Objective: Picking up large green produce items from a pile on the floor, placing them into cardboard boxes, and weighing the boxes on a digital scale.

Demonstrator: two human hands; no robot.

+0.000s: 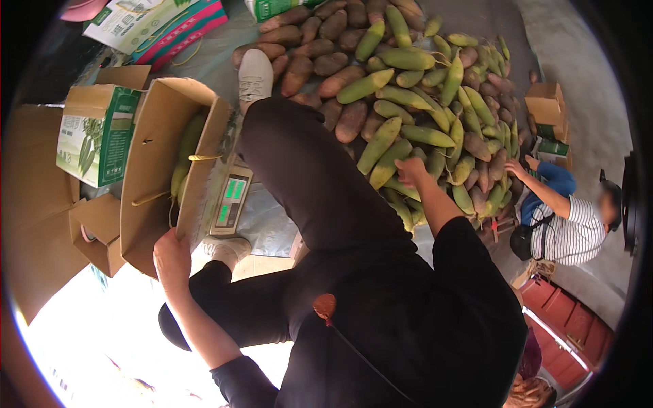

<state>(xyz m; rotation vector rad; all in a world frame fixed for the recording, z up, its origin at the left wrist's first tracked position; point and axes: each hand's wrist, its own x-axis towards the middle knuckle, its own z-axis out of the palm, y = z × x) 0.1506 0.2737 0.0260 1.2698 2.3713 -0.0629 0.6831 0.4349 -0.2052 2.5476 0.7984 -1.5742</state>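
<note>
An open cardboard box (pixel 153 163) stands on its base at the left, with green radishes (pixel 192 139) inside and yellow cord handles on its sides. My left hand (pixel 172 258) is closed on the box's near edge. To the right, my right hand (pixel 412 173) reaches into a large pile of green radishes (pixel 423 136). Its fingers are curled at the end of a green radish (pixel 390 163) on the pile's near side; the fingertips are partly hidden. A scale (pixel 228 204) with a lit green display sits right beside the box.
Reddish-brown tubers (pixel 320 64) lie heaped at the far side of the pile. A green-and-white printed carton (pixel 102 136) and another small cardboard box (pixel 102 228) stand at the left. Printed bags (pixel 153 30) lie at the far left. At the right, another person (pixel 570 224) reaches toward the pile.
</note>
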